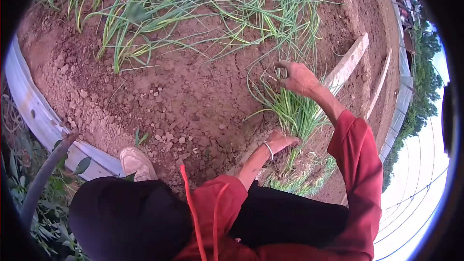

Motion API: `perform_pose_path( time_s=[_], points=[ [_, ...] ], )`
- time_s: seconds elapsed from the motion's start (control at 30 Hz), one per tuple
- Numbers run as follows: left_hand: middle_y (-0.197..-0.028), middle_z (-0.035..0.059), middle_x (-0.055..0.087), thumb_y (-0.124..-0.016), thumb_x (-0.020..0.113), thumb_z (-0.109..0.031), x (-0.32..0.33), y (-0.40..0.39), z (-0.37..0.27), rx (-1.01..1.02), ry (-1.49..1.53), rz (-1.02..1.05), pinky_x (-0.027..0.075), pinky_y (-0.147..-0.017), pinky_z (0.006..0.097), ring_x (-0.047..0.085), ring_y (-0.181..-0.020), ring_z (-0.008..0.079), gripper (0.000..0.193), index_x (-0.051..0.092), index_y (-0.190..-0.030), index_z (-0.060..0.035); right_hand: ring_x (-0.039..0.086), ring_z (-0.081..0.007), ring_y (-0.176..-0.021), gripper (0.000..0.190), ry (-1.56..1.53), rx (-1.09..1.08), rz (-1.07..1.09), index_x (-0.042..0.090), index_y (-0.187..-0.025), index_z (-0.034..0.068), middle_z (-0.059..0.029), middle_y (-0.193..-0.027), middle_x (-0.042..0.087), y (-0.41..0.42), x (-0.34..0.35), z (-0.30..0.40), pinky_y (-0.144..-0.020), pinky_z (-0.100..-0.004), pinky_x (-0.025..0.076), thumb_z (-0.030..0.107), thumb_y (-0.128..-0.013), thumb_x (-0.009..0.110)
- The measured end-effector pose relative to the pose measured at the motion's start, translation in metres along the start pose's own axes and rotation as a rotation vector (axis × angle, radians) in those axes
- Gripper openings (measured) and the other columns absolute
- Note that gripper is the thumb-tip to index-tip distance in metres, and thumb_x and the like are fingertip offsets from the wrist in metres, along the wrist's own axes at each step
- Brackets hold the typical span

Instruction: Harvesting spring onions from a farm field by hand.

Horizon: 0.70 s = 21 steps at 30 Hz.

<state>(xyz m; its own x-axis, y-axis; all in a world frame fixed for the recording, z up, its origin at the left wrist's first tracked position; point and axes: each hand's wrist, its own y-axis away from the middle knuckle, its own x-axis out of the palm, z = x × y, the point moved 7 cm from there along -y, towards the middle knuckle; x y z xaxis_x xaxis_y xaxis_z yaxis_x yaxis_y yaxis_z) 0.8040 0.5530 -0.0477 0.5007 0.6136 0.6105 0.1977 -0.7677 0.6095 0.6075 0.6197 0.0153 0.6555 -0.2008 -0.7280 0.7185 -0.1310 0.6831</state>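
My left hand [279,142], with a pale bangle [269,151] at the wrist, is closed around the lower part of a bunch of green onions [295,112]. The bunch stands tilted, leaves fanning upward and roots toward my lap. Above the leaves, my right hand [299,78] has thumb and fingers apart, close to the leaf tips. A thin pale strand shows by its fingertips; whether it touches them I cannot tell. Under the bunch lies a heap of more green onions [301,183], partly hidden by my arm and dark trousers.
Growing green onions [145,21] lean over the reddish soil [188,94] ahead. Wooden boards [348,59] stand at the right. White sheeting [29,87] edges the bed at left, near my shoe [137,163] and a dark curved pole [47,177]. Leafy weeds [47,217] grow outside it.
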Motion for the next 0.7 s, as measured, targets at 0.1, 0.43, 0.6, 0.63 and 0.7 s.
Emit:
perform_pose_path(
  time_s=[0.1,0.43,0.6,0.63,0.7],
  points=[
    [-0.113,0.0187,0.054,-0.057,0.078,-0.035,-0.009,0.025,-0.018,-0.156,-0.112,0.018,0.041,-0.090,0.0338,0.053,-0.103,0.0269,0.086,0.038,-0.122,0.0054,0.059,-0.0323,-0.094,0.036,0.111,0.138,0.260,0.058,-0.109,0.004,-0.0199,-0.098,0.062,-0.024,0.038,-0.015,-0.085,-0.0406,0.046,0.025,-0.079,0.058],
    [-0.091,0.0094,0.063,-0.063,0.076,-0.019,-0.018,0.040,-0.029,0.043,0.139,-0.072,0.047,-0.077,0.0301,0.059,-0.083,0.0178,0.052,0.054,-0.104,0.0022,0.060,-0.0139,-0.077,0.042,-1.076,-0.060,0.026,0.052,-0.116,-0.004,-0.0125,-0.099,0.063,0.047,-0.115,0.055,-0.065,-0.0244,0.049,0.028,-0.090,0.047],
    [-0.085,0.0066,0.065,-0.065,0.073,-0.009,-0.002,0.012,0.004,0.104,0.197,0.059,0.049,-0.060,0.0252,0.060,-0.066,0.0131,0.041,0.057,-0.101,0.0031,0.060,-0.0130,-0.065,0.021,-0.929,0.161,-0.100,0.050,-0.107,0.001,-0.0091,-0.087,0.064,0.107,-0.102,0.050,-0.057,-0.0235,0.045,0.013,-0.090,0.047],
    [-0.085,0.0066,0.065,-0.065,0.073,-0.009,-0.018,0.032,-0.017,0.106,0.178,0.035,0.049,-0.060,0.0252,0.060,-0.066,0.0131,0.041,0.057,-0.101,0.0031,0.061,-0.0130,-0.064,0.019,-0.947,0.250,-0.046,0.048,-0.108,0.001,-0.0087,-0.085,0.064,0.113,-0.077,0.056,-0.056,-0.0236,0.045,0.007,-0.089,0.046],
    [-0.083,0.0054,0.065,-0.065,0.072,-0.007,-0.025,0.049,-0.042,0.145,0.495,0.052,0.049,-0.060,0.0241,0.061,-0.069,0.0129,0.035,0.061,-0.097,0.0008,0.062,-0.0145,-0.067,0.023,-0.853,0.258,0.082,0.044,-0.111,0.001,-0.0105,-0.081,0.064,0.127,-0.030,0.045,-0.057,-0.0274,0.047,0.003,-0.087,0.043]
  ],
)
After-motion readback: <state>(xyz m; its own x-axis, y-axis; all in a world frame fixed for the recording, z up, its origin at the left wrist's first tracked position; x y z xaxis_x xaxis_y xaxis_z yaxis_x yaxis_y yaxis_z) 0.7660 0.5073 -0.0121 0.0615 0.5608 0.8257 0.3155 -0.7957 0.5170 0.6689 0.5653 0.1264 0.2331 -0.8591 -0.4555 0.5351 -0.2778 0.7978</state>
